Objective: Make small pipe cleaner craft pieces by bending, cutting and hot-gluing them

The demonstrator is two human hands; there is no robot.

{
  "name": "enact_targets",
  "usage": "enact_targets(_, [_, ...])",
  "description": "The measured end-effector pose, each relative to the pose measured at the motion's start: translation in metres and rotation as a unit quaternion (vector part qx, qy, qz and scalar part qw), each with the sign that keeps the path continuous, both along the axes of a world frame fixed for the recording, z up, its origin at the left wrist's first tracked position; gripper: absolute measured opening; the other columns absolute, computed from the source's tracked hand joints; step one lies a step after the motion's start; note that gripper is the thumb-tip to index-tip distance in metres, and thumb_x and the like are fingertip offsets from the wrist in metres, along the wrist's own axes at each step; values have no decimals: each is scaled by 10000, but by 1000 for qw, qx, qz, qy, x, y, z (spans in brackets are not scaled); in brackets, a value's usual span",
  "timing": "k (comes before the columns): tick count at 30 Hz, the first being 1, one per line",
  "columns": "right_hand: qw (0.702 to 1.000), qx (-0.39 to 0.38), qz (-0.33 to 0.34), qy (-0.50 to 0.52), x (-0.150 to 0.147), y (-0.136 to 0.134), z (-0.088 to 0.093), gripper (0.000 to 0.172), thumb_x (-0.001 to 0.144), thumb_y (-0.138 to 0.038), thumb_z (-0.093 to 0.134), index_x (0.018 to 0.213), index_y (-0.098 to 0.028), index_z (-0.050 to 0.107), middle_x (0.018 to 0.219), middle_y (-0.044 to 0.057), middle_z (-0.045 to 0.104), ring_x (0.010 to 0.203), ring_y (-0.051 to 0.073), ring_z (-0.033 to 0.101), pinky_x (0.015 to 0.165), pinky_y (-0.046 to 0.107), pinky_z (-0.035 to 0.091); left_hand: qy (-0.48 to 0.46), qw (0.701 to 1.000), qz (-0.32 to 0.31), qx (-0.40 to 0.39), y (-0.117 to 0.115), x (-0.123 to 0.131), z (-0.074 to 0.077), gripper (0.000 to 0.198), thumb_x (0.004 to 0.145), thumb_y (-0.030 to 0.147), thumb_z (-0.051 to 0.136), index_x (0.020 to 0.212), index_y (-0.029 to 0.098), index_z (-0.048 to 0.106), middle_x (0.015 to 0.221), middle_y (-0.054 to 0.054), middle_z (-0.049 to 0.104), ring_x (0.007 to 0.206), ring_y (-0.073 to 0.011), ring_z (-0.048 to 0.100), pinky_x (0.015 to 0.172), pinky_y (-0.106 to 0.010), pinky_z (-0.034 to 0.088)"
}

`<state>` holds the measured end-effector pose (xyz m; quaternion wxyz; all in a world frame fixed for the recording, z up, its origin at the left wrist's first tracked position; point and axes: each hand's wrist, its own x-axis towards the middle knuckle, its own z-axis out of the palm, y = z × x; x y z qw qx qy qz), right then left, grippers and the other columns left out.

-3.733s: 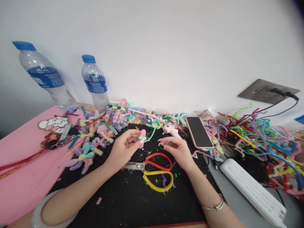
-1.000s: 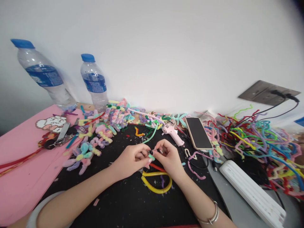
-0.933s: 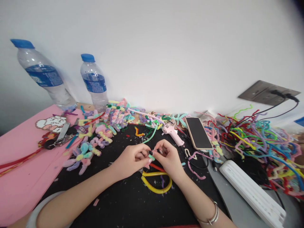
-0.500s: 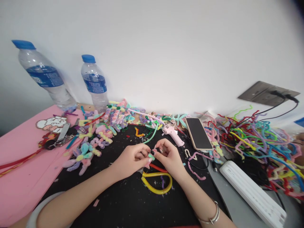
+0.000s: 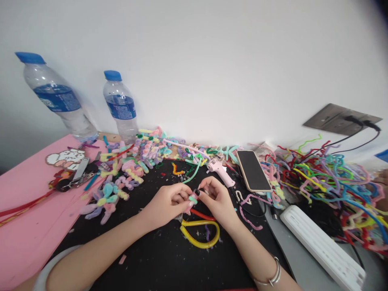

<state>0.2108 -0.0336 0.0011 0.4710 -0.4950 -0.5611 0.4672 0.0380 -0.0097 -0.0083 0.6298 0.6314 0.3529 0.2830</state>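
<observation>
Between my fingertips, over the middle of the black mat (image 5: 157, 254), is a small pink and mint-green pipe-cleaner piece (image 5: 192, 199). My left hand (image 5: 169, 204) pinches it from the left. My right hand (image 5: 215, 198) has its thumb and fingers closed at the piece's right side; the fingers partly hide it. A light green pipe cleaner (image 5: 194, 171) lies just beyond my hands. Below them rest a yellow curved tube (image 5: 200, 244) and a red strip (image 5: 202, 215). A pink glue gun (image 5: 222, 173) lies behind my right hand.
A phone (image 5: 254, 170) and a white power strip (image 5: 323, 246) lie on the right, by a tangle of pipe cleaners (image 5: 330, 173). Fuzzy twisted pieces (image 5: 148, 147) line the back. Two water bottles (image 5: 121, 107) stand at back left, near pink board (image 5: 27, 238) with keys (image 5: 80, 173).
My right thumb and fingers have shifted slightly on the small piece, and a bit more of its green and pink part shows. Nothing else has visibly moved.
</observation>
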Motion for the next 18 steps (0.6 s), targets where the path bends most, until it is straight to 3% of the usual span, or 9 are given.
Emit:
enact_targets(12, [998,14,-3,-69,0,0,-3,90,770,-164,579,805,-188,500,651,-58,368,558,91,350,496,218,279,11,1000,1,0,0,0,-2,134,778,221,582,894,158,557,693,-8,642,659,-169,661,652,-296,556])
enact_targets(18, [986,84,26,-140,9,-1,7,108,812,-135,539,891,-204,566,716,-21,429,580,108,382,505,233,312,2,1000,2,-5,0,0,0,133,783,235,579,889,154,575,724,-15,642,671,-170,666,656,-296,557])
